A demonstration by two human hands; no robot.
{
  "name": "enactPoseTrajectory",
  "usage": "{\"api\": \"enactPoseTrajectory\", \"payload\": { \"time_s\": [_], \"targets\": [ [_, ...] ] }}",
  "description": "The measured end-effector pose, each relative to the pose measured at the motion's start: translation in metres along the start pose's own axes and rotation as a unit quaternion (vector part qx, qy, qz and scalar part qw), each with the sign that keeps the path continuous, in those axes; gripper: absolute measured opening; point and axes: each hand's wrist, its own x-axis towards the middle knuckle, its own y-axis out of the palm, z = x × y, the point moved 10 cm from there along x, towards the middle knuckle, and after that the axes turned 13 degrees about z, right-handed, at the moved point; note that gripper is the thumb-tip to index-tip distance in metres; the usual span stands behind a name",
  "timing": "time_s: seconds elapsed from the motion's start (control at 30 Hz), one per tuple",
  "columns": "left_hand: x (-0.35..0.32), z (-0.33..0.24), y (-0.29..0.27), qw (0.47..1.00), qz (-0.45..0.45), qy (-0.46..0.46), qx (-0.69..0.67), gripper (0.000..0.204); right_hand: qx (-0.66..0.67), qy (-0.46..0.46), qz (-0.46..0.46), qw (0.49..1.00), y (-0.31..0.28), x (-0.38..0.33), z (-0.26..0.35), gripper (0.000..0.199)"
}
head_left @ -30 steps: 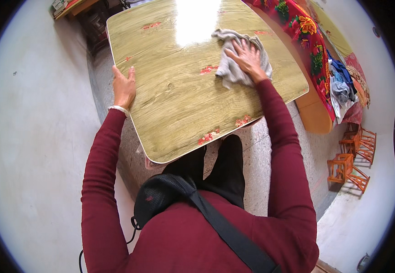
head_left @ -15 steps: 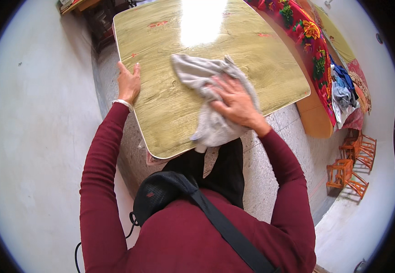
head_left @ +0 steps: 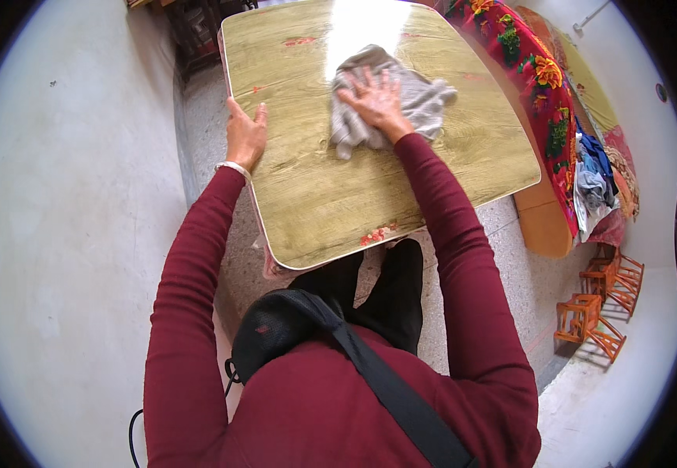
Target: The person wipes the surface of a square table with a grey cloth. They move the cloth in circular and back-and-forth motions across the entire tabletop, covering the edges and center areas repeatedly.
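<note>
A light grey cloth [head_left: 428,100] lies bunched on the wood-patterned tabletop [head_left: 331,203], over its far middle part. My right hand [head_left: 377,101] presses flat on the cloth, fingers spread. At the table's left edge is my left hand [head_left: 246,139], a pale bracelet on its wrist. Its thumb rests on top of the table and its other fingers are partly hidden at the rim, gripping the edge. Red flower prints [head_left: 377,234] show on the tabletop near me.
To the right stands a bed or couch with a red floral cover [head_left: 549,78] and a heap of clothes [head_left: 592,179]. Small orange wooden stools [head_left: 580,316] are by the right wall. A white wall [head_left: 73,234] runs along the left. Dark furniture [head_left: 194,31] stands at the far left.
My right hand has pushed the cloth away from me, off the near edge to the table's far middle, uncovering the near flower print. My left hand stays at the left edge.
</note>
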Motion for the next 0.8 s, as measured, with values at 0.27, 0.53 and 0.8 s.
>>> {"api": "enactPoseTrajectory", "payload": {
  "time_s": [0.27, 0.53, 0.8],
  "targets": [
    [0.004, 0.014, -0.003, 0.998, -0.008, 0.03, -0.054, 0.07, 0.003, -0.212, -0.019, 0.977, 0.006, -0.147, 0.045, 0.056],
    [-0.003, 0.005, -0.001, 0.999, -0.031, 0.019, -0.014, 0.072, 0.045, 0.078, -0.053, 0.995, -0.002, -0.046, -0.122, 0.063],
    [0.001, 0.003, 0.0, 0.998, -0.037, 0.036, -0.027, 0.072, 0.0, -0.024, 0.015, 1.0, -0.001, 0.018, 0.05, 0.06]
  ]
}}
